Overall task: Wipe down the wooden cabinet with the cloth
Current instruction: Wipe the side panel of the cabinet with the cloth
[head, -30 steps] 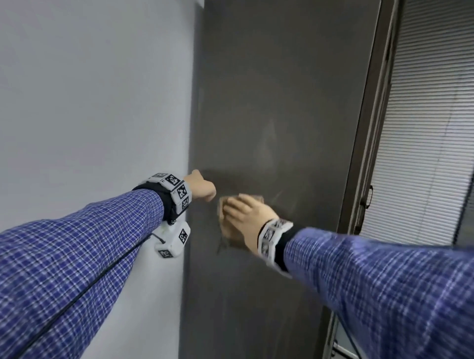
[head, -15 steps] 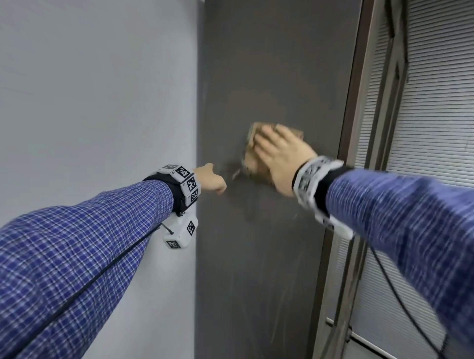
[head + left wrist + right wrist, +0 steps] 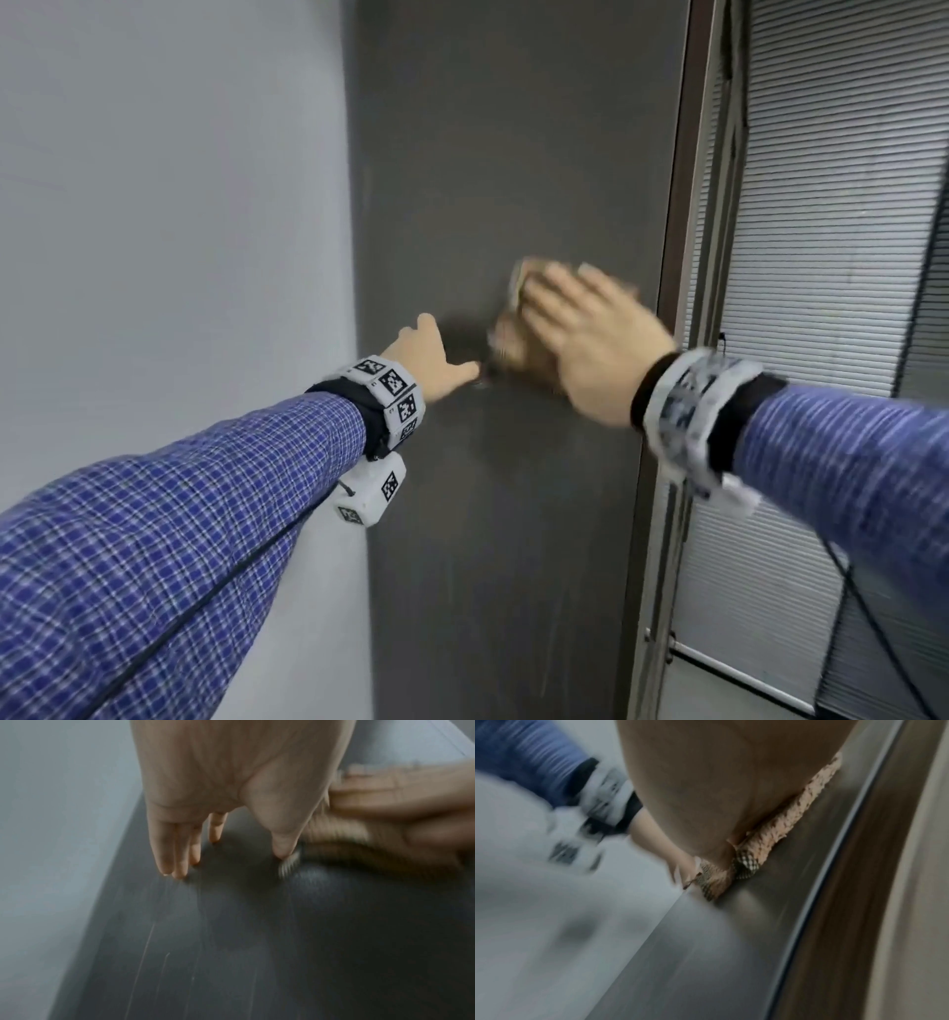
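Observation:
The cabinet's dark grey-brown side panel (image 3: 493, 154) stands upright ahead of me. My right hand (image 3: 580, 329) lies flat with straight fingers on a folded tan cloth (image 3: 513, 339), pressing it against the panel near its right edge; the hand is blurred by motion. In the right wrist view the cloth (image 3: 777, 833) shows as a nubbly peach fold under the palm. My left hand (image 3: 431, 360) rests on the panel just left of the cloth, its fingers (image 3: 177, 854) straight and its fingertips touching the panel (image 3: 231, 943). It holds nothing.
A pale grey wall (image 3: 169, 231) meets the cabinet's left edge. To the right run a brown frame strip (image 3: 683, 205) and a window with closed horizontal blinds (image 3: 832, 231). A thin black cable (image 3: 873, 642) hangs under my right sleeve.
My right hand has swept the cloth up and to the right across the panel, then slightly back down. The left hand has uncurled from a loose fist to flat fingers on the panel.

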{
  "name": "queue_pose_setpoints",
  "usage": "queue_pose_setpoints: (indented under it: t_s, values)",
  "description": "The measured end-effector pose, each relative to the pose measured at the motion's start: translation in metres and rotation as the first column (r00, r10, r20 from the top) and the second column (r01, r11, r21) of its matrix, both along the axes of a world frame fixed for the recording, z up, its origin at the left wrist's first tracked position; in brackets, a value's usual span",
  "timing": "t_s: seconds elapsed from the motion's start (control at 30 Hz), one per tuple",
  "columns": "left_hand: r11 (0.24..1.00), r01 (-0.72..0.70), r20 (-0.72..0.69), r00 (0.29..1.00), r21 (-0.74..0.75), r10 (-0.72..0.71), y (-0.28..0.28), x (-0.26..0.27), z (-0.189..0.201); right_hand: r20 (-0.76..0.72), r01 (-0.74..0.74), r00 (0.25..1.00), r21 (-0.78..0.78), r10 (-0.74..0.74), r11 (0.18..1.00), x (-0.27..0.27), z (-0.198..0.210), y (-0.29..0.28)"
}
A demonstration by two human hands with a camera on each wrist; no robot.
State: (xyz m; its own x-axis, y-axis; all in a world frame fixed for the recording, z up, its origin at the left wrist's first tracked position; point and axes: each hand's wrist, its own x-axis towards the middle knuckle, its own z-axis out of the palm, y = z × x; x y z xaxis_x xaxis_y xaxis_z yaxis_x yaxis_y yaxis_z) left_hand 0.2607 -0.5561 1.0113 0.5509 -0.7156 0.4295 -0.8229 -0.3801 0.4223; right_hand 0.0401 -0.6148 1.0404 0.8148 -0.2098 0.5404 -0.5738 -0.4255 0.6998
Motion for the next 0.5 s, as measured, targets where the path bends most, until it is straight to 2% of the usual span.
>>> queue_pose_setpoints:
  t_s: [0.07, 0.13, 0.2, 0.27, 0.33, 0.37, 0.43, 0.5]
  values:
    - [1.0, 0.011, 0.023, 1.0, -0.024, -0.01, -0.002, 0.003, -0.008, 0.131, 0.012, 0.991, -0.039, -0.007, 0.999, -0.004, 0.023, -0.006]
    - [0.998, 0.02, 0.013, 1.0, -0.064, -0.019, -0.003, 0.007, -0.015, 0.105, 0.023, 0.994, -0.055, -0.017, 0.998, -0.001, 0.012, -0.011]
    - [0.996, 0.026, 0.006, 1.0, -0.09, -0.026, -0.004, 0.01, -0.017, -0.026, -0.015, 1.0, -0.063, 0.014, 0.998, 0.004, -0.033, -0.016]
    - [0.995, 0.029, 0.0, 1.0, -0.095, -0.029, -0.004, 0.011, -0.017, -0.195, -0.052, 0.979, 0.033, 0.058, 0.998, 0.005, -0.098, -0.012]
    - [0.995, 0.03, -0.007, 1.0, -0.096, -0.03, -0.004, 0.011, -0.016, -0.375, 0.002, 0.926, 0.134, 0.049, 0.991, 0.004, -0.157, -0.004]
    - [0.995, 0.03, -0.006, 0.999, -0.097, -0.031, -0.004, 0.011, -0.016, -0.477, 0.074, 0.879, 0.15, 0.007, 0.986, 0.004, -0.177, 0.0]
    - [0.995, 0.034, 0.0, 0.999, -0.098, -0.034, -0.005, 0.012, -0.015, -0.576, 0.174, 0.816, 0.158, -0.052, 0.972, 0.003, -0.189, 0.002]
    - [0.995, 0.037, 0.006, 0.999, -0.09, -0.037, -0.007, 0.013, -0.015, -0.514, 0.108, 0.857, 0.133, -0.025, 0.985, 0.004, -0.162, -0.001]
